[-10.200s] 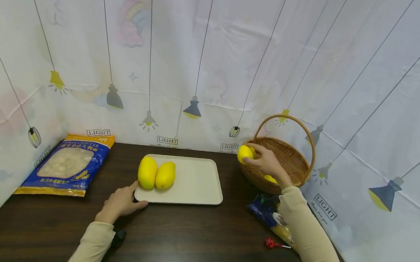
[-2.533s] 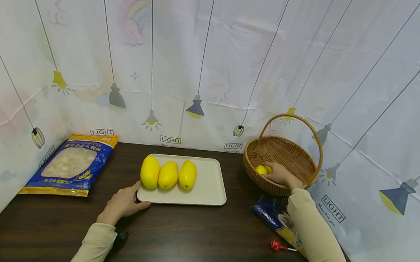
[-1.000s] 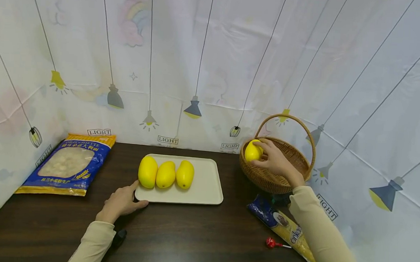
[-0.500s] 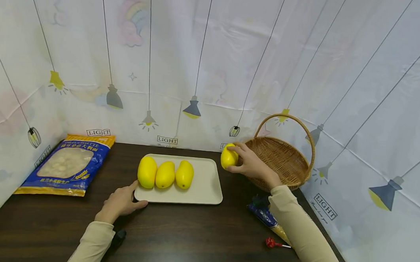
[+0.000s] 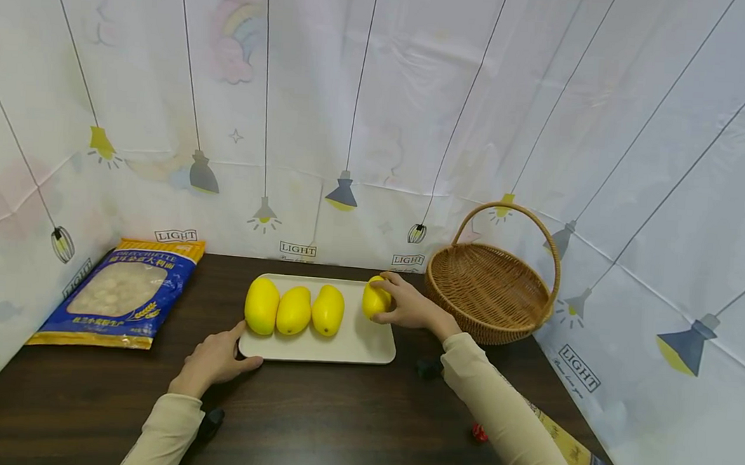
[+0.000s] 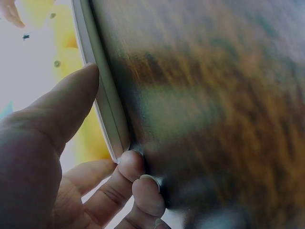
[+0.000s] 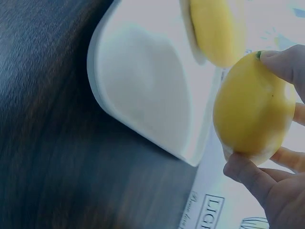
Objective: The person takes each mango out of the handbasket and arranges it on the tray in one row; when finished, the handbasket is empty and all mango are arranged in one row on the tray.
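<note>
My right hand (image 5: 409, 306) holds a yellow mango (image 5: 376, 299) between thumb and fingers over the right end of the cream tray (image 5: 360, 348). In the right wrist view the held mango (image 7: 252, 109) shows a small green stem spot, and it appears raised above the tray. Three more mangoes, a left one (image 5: 261, 307), a middle one (image 5: 294, 310) and a right one (image 5: 328, 310), lie in a row on the tray's left half. At the tray's near left corner my left hand (image 5: 214, 360) grips the rim, thumb along one side and fingers around the corner.
Right of the tray stands a wicker basket (image 5: 489, 295) with a tall handle. A blue-and-yellow orecchiette bag (image 5: 119, 293) lies at the left. My right sleeve partly covers a pasta bag (image 5: 564, 439) and a red lollipop (image 5: 479, 433). A printed curtain (image 5: 378, 120) bounds the table.
Earlier two mangoes lay on the tray; a third then joined them. My right hand has since lifted another from the basket and carried it left over the tray. My left hand stays put.
</note>
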`<control>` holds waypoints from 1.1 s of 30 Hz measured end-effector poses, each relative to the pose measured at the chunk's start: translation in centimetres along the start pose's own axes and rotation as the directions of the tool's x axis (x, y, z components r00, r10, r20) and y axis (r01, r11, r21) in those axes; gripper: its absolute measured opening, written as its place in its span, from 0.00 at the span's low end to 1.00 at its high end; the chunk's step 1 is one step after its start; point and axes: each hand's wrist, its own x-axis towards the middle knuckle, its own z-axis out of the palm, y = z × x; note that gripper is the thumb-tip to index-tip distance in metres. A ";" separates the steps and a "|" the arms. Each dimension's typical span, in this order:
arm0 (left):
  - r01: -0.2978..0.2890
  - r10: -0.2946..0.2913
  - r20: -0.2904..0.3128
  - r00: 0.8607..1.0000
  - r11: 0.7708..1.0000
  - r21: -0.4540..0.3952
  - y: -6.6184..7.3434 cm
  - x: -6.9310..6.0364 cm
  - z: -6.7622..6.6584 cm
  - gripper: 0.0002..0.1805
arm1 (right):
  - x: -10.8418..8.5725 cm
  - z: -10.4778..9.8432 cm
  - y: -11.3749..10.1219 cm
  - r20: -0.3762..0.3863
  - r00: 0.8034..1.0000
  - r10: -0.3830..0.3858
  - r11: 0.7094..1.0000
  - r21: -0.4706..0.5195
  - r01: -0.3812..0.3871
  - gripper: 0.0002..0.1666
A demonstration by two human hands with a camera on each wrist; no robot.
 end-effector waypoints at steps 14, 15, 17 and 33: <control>-0.002 0.002 0.003 1.000 1.000 -0.002 0.1 -0.2 0.0 0.52 | 1.5 2.9 -0.5 0.083 0.996 -0.022 0.999 0.027 0.020 0.42; -0.001 0.001 0.004 1.000 1.000 -0.001 0.1 -0.1 0.0 0.52 | 1.6 3.0 -0.5 0.085 0.996 -0.023 0.999 0.025 0.021 0.42; -0.001 0.001 0.005 1.000 1.000 -0.002 0.2 -0.1 0.0 0.52 | 1.7 3.2 -0.5 0.092 0.996 -0.018 1.000 0.026 0.016 0.43; -0.004 0.004 0.001 1.000 1.000 -0.006 0.0 0.2 0.0 0.52 | 1.2 2.2 -0.8 0.081 0.997 -0.005 1.000 0.030 0.002 0.49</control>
